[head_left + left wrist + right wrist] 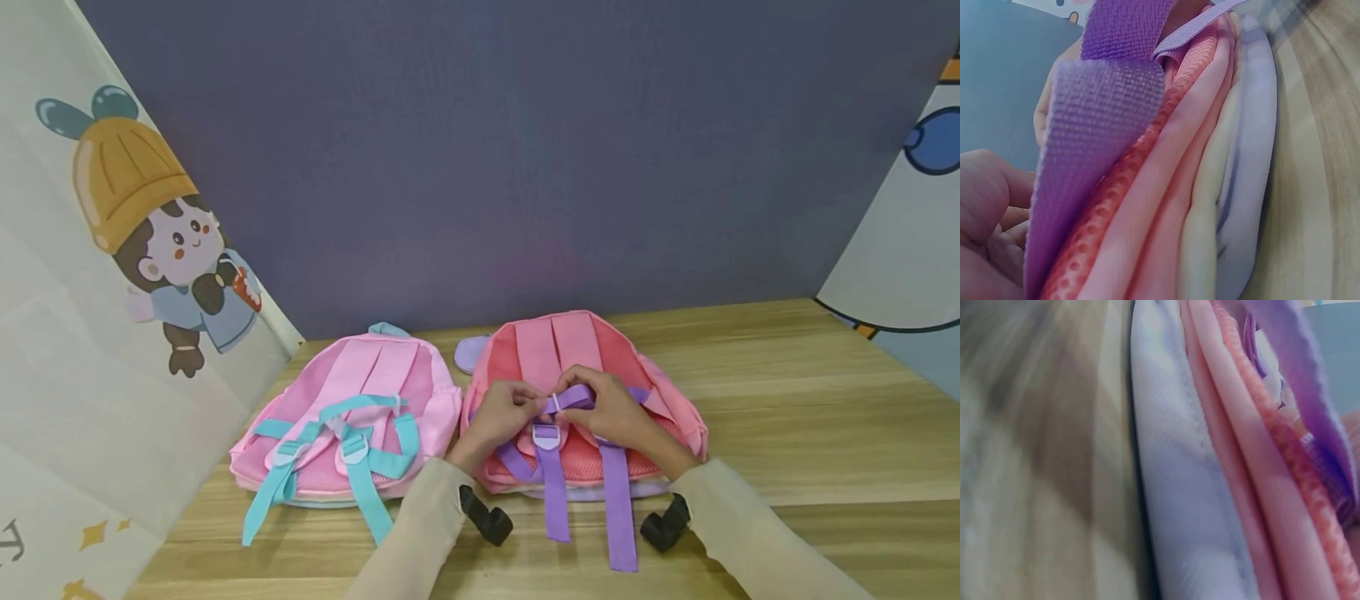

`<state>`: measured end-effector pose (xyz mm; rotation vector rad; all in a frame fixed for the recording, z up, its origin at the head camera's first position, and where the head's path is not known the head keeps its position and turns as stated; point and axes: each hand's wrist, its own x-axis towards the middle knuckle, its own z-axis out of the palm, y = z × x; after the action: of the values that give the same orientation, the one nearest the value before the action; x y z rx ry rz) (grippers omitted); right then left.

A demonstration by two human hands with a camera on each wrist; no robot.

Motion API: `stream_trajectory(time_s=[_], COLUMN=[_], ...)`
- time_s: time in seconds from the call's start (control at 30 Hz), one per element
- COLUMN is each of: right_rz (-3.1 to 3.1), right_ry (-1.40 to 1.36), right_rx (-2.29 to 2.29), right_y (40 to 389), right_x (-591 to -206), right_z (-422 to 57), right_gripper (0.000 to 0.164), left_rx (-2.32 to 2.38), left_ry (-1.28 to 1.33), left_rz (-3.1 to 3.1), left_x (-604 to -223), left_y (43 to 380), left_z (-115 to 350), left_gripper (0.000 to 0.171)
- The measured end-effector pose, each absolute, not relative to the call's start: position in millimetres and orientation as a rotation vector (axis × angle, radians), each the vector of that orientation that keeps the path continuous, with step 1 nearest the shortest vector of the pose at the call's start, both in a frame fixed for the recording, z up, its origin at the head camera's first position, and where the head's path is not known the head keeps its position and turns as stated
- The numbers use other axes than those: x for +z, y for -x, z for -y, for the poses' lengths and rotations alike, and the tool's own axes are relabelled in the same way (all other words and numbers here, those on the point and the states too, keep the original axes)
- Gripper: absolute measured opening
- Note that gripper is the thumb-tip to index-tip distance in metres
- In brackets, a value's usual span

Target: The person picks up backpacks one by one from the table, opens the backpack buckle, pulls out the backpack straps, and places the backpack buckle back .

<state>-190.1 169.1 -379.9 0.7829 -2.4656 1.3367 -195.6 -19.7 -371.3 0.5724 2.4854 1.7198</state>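
A coral-pink backpack [506, 358] lies on the table with its shoulder straps and purple webbing facing up. Over its middle, my left hand [498, 417] and right hand [611, 412] meet at a folded purple webbing strap [577, 397]. The fingertips of both pinch it close to a narrow white band [556, 403] around it; the band's exact kind is too small to tell. Just below sits a pale strap buckle [547, 436]. In the left wrist view, purple webbing [1094, 144] partly covers the hand [988, 219]. Only a sliver of the hand [1352, 447] shows in the right wrist view.
To the left lies a light-pink backpack [337, 392] with turquoise straps. Two loose purple strap ends [618, 517] hang toward the front of the wooden table [787, 417]. A dark panel [525, 167] stands behind, and a printed white sheet [75, 333] borders the left side.
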Motion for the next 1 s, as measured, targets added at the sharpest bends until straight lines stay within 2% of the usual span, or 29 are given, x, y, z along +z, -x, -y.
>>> stream_trajectory(time_s=[0.5,1.0], right_rz=[2.462,2.463], right_ry=[-0.779,-0.766], right_rx=[1.344,1.356], right_y=[189.7,192.4], right_x=[-379.5,-381.8], right_z=[-169.2,-169.8], right_gripper=[0.027,0.025], left_rx=[1.816,1.797], left_ry=[-0.589,-0.535], left_rz=[-2.512,-2.435], left_x=[-375.0,-370.5], left_y=[192.9,196.2], left_z=[13.3,22.5], left_gripper=[0.011,0.016])
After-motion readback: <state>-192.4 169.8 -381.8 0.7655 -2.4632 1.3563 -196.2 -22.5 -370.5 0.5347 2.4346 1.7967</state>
